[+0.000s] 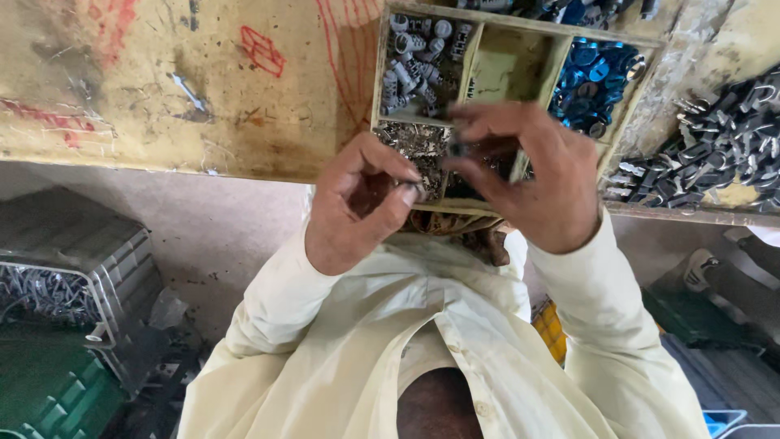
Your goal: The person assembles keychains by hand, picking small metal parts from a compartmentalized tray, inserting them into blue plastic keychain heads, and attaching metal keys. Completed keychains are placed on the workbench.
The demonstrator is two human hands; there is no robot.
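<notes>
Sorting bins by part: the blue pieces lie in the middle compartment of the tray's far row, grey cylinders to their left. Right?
Wrong compartment: the head view shows the blue pieces in the right-hand compartment of the tray; the middle compartment is bare. The grey cylinders lie left of it. The left hand pinches a silver part, the right hand a dark part.

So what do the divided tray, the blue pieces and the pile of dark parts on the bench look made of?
Divided tray: seemingly wood, pale painted, worn walls with square edges. Blue pieces: likely metal, glossy blue finish with bright glints. Dark parts: probably steel, dull grey with shiny ends.
</notes>
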